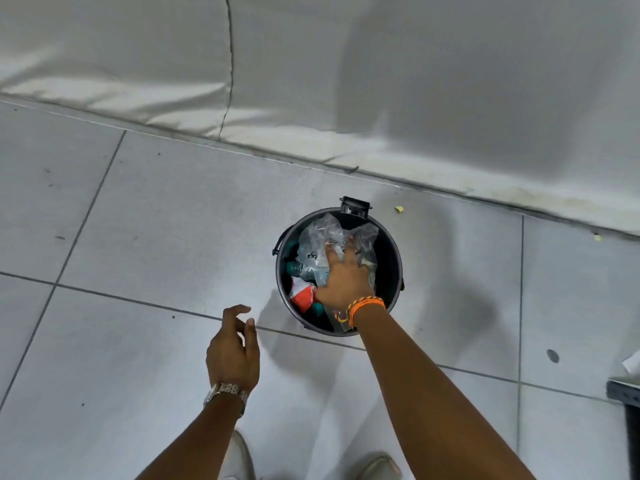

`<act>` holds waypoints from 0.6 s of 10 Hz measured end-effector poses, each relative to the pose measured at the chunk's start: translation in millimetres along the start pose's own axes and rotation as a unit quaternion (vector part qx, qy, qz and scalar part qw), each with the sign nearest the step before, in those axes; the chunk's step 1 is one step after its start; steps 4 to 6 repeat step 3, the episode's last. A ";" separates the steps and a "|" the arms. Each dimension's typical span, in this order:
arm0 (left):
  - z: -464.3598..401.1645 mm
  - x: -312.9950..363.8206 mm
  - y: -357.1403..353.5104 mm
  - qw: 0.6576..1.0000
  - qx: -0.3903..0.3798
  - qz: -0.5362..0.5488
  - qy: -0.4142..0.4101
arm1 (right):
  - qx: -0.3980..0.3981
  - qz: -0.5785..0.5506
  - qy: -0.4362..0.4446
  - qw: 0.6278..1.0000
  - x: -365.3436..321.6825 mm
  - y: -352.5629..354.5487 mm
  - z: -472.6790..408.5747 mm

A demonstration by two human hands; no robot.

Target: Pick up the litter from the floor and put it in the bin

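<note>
Nearly done: right hand (pixel 343 275) fingers spread, pressing clear plastic bag (pixel 320 244) into bin (pixel 391 258); left hand (pixel 233 351) loosely curled, empty; yellow scraps (pixel 399 209) left on floor (pixel 156 220).

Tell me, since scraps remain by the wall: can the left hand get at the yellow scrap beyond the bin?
Probably yes: the left hand is empty, and bare floor surrounds the yellow scrap, though the bin sits between.

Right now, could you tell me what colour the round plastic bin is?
The round plastic bin is black, seen best in the head view.
</note>
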State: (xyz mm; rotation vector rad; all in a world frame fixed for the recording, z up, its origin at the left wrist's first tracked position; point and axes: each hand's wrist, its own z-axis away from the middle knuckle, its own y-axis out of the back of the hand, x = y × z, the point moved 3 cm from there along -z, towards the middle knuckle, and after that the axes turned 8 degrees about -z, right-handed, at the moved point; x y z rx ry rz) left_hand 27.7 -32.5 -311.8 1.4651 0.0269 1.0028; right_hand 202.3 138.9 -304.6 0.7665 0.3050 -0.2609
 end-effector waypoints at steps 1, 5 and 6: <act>8.7 -21.0 7.0 0.999 -0.011 -0.026 0.022 | -0.086 0.006 -0.033 0.996 12.8 -3.6 -18.0; 6.8 -28.7 19.5 0.998 -0.026 -0.023 0.043 | -0.092 0.083 -0.027 0.992 14.6 7.0 -33.8; 6.8 -28.7 19.5 0.998 -0.026 -0.023 0.043 | -0.092 0.083 -0.027 0.992 14.6 7.0 -33.8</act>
